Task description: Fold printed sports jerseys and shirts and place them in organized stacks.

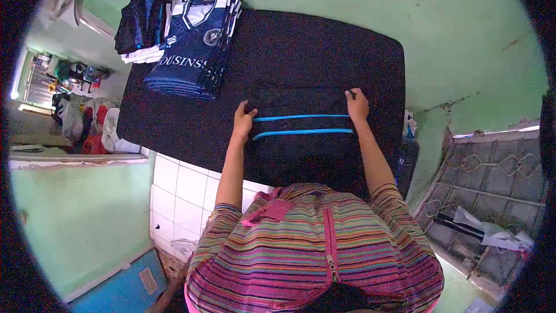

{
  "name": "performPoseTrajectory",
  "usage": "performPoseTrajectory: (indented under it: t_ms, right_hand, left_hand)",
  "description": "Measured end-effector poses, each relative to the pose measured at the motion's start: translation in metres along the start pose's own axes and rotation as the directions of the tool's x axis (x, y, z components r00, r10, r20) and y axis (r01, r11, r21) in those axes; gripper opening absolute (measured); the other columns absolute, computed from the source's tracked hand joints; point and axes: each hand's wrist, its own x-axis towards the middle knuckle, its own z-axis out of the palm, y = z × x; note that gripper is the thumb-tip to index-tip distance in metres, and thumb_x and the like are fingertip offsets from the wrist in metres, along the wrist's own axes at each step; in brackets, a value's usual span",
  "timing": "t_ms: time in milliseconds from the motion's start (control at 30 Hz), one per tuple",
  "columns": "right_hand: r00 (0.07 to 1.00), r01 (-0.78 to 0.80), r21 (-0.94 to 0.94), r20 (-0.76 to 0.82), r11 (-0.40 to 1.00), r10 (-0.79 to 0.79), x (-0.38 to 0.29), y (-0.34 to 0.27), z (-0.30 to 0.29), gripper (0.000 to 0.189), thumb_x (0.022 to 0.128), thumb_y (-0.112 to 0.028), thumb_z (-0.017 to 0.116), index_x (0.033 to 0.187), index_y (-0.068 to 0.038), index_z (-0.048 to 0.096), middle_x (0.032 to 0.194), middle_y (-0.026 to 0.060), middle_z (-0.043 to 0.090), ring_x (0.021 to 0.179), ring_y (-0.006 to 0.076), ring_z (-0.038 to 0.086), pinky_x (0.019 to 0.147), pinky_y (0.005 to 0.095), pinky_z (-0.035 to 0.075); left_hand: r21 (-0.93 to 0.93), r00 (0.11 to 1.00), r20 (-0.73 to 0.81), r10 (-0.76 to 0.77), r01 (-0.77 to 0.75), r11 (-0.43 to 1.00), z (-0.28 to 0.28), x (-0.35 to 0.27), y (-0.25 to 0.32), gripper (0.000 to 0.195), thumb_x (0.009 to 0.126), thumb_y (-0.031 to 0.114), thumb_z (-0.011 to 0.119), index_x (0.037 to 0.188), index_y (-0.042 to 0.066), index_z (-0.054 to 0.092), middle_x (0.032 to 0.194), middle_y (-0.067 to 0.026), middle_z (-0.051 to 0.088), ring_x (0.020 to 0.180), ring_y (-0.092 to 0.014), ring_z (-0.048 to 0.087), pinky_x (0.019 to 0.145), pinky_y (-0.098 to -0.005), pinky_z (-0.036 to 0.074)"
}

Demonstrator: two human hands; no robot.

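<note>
A black fabric garment with two light blue stripes [304, 132] lies on the black-covered table [321, 48] in front of me. My left hand [244, 121] pinches dark cloth at the garment's left side, by the end of the upper stripe. At the right side my right hand [357, 105] has its thumb and fingers closed on a bit of the same dark cloth. The stripes run roughly level between my two hands. Black fabric on a black cover hides the garment's outline.
Folded navy jerseys [186, 56] are stacked at the table's back left, beside a pile of black and blue garments [145, 17]. A green wall [456, 52] borders the table behind and right. White tiles [186, 182] show below its front left edge.
</note>
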Motion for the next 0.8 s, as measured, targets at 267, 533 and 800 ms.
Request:
performPoseTrajectory:
  t_ms: [267, 533, 800]
  right_hand:
    - [0.986, 0.121, -0.132, -0.097, 0.984, -0.134, -0.020, -0.014, -0.001, 0.044, 0.084, -0.033, 0.057, 0.119, -0.008, 0.048, 0.108, 0.0193, 0.052, 0.101, 0.0365, 0.050, 0.082, 0.0431, 0.043]
    - [0.874, 0.476, -0.314, 0.063, 0.821, -0.482, -0.072, -0.049, -0.013, 0.055, 0.086, -0.034, 0.052, 0.133, -0.011, 0.037, 0.134, 0.0230, 0.034, 0.123, 0.0392, 0.033, 0.097, 0.0541, 0.029]
    - [0.892, 0.451, -0.406, 0.172, 0.795, -0.418, -0.077, -0.029, 0.005, 0.052, 0.089, -0.040, 0.044, 0.134, -0.016, 0.038, 0.138, 0.0178, 0.033, 0.127, 0.0351, 0.031, 0.100, 0.0562, 0.025]
  left_hand:
    - [0.530, 0.805, -0.243, 0.541, -0.357, 0.769, 0.012, -0.031, 0.039, 0.032, 0.076, 0.013, 0.065, 0.103, 0.004, 0.052, 0.097, -0.0170, 0.051, 0.089, -0.033, 0.054, 0.077, -0.0393, 0.044]
    - [0.632, 0.968, -0.056, 0.246, -0.156, 0.759, 0.000, -0.064, 0.042, 0.024, 0.074, 0.017, 0.066, 0.093, 0.005, 0.058, 0.098, -0.0144, 0.054, 0.085, -0.033, 0.056, 0.070, -0.0403, 0.047]
    - [0.686, 0.900, -0.010, 0.436, -0.311, 0.658, -0.003, -0.067, 0.031, 0.020, 0.072, 0.014, 0.067, 0.089, 0.006, 0.059, 0.089, -0.0143, 0.057, 0.080, -0.033, 0.059, 0.069, -0.0422, 0.047]
